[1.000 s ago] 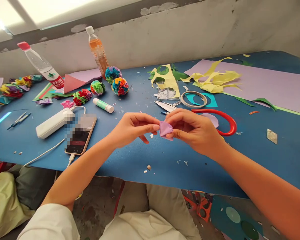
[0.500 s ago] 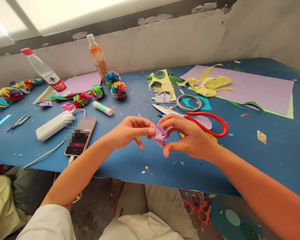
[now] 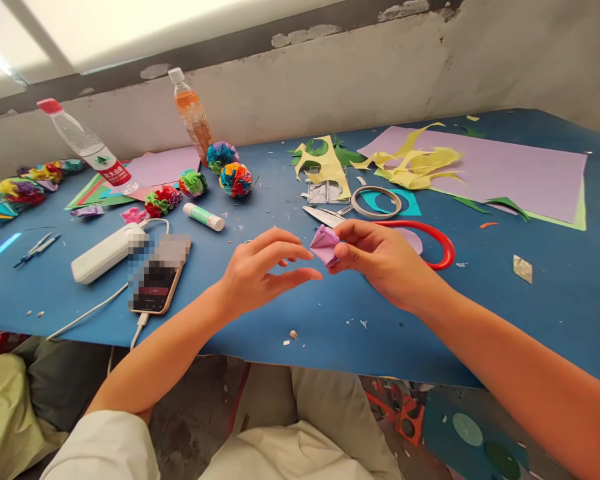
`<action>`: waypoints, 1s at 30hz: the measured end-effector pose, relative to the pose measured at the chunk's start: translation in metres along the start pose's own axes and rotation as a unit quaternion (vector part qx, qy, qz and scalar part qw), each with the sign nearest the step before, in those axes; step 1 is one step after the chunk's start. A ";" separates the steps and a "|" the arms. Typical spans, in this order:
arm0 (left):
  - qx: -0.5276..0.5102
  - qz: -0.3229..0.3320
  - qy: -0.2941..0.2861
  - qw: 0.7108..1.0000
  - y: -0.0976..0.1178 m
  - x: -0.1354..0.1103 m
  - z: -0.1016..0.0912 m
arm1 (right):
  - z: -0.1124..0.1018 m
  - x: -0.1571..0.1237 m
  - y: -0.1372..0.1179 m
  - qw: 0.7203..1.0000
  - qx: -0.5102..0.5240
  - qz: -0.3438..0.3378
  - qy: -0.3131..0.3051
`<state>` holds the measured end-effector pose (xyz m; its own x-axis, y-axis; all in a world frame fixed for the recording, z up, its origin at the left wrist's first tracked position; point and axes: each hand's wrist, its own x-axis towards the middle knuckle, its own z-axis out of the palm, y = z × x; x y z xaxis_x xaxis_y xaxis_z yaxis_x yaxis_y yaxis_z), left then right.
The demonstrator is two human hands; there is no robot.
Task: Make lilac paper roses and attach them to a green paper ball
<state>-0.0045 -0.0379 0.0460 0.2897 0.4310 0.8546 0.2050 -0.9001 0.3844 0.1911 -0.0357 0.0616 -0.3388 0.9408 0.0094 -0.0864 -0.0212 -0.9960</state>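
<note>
A small folded piece of purple paper (image 3: 324, 245) is pinched between the thumb and fingers of my right hand (image 3: 380, 263), above the blue table. Just left of it, my left hand (image 3: 265, 267) has its thumb and fingers apart and holds nothing. Behind my right hand lie scissors with red handles (image 3: 443, 247), their blades pointing left and partly covered. A purple paper circle (image 3: 410, 240) shows in part beside the handle. Farther back, a roll of tape (image 3: 377, 202) rests on a blue paper scrap (image 3: 405, 200).
Ruffled paper balls (image 3: 235, 180), a glue stick (image 3: 203, 217), a phone (image 3: 163, 273) and a white power bank (image 3: 107, 253) lie to the left. Two bottles, one of orange drink (image 3: 193, 113), stand behind. Yellow paper scraps (image 3: 420, 167) and a large purple sheet (image 3: 535, 177) lie back right.
My left hand has let go of the purple paper and opened. My right thumb has closed onto the paper, which has moved slightly up and right.
</note>
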 end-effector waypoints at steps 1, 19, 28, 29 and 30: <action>0.031 0.038 -0.011 0.999 0.000 -0.001 0.001 | 0.001 0.000 0.000 1.000 0.010 0.010 -0.003; -0.116 -0.134 0.011 0.984 0.001 -0.001 0.002 | 0.008 -0.005 -0.004 0.998 0.042 0.017 -0.051; -0.096 -0.087 -0.004 0.992 0.001 -0.001 0.000 | 0.010 -0.008 -0.007 0.997 0.040 0.048 -0.038; -0.077 -0.059 -0.012 0.995 0.001 -0.001 0.000 | 0.010 -0.008 -0.007 0.997 0.042 0.046 -0.043; -0.057 -0.032 -0.020 0.998 0.001 0.000 0.000 | 0.010 -0.008 -0.007 0.997 0.042 0.046 -0.048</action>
<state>-0.0045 -0.0386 0.0459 0.3168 0.4880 0.8134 0.1181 -0.8711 0.4766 0.1852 -0.0462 0.0689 -0.4370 0.8969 -0.0686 -0.1279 -0.1374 -0.9822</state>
